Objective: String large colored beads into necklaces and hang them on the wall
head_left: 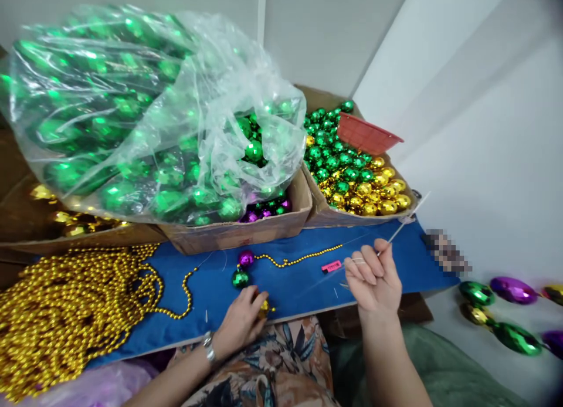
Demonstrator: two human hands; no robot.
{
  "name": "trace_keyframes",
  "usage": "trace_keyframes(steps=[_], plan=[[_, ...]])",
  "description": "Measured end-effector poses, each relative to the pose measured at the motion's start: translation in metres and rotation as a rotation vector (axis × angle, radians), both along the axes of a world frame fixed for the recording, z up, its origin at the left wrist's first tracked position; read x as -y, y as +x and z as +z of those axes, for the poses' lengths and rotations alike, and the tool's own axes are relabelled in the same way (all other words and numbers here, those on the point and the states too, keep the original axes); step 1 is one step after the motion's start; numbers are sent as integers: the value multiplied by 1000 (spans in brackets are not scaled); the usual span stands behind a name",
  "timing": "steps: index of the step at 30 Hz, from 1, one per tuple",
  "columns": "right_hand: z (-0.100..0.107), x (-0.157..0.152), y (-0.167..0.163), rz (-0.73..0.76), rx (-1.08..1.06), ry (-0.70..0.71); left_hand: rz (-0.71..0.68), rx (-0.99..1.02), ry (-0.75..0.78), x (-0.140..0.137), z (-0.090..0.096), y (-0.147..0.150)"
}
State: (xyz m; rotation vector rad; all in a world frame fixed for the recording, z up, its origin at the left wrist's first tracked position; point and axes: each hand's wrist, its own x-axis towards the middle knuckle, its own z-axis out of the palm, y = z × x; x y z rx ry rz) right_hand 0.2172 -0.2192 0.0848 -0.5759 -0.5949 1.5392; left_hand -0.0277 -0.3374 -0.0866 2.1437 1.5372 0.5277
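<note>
Near the blue table's front edge, my left hand (pixel 243 314) is closed on a shiny gold ball (pixel 264 308), which its fingers partly cover. Just beyond it are a green ball (pixel 240 278) and a purple ball (pixel 246 258), touching each other. A short gold bead chain (pixel 303 258) runs right from the purple ball, with a fine clear thread at its far end. My right hand (pixel 373 276), raised above the table's right part, grips a long thin needle-like rod (pixel 407 222) that points up and right. Below that hand, a faint thread slants toward the left.
Gold bead strands (pixel 79 313) are heaped on the left. A bulging clear bag of green balls (pixel 132 125) rests over cardboard boxes (pixel 237 236). Another box (pixel 360 216) holds green and gold balls and a red basket (pixel 367 134). A small pink item (pixel 331 267) lies near my right hand.
</note>
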Motion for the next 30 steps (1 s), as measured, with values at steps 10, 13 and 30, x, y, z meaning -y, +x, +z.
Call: trace_keyframes(steps=[10, 13, 30], plan=[[-29, -5, -12, 44, 20, -108, 358, -42, 179, -6, -33, -77], [-26, -2, -13, 39, 48, -92, 299, -65, 138, -24, -38, -71], [22, -13, 40, -362, 55, 151, 166, -264, 98, -79, -10, -43]])
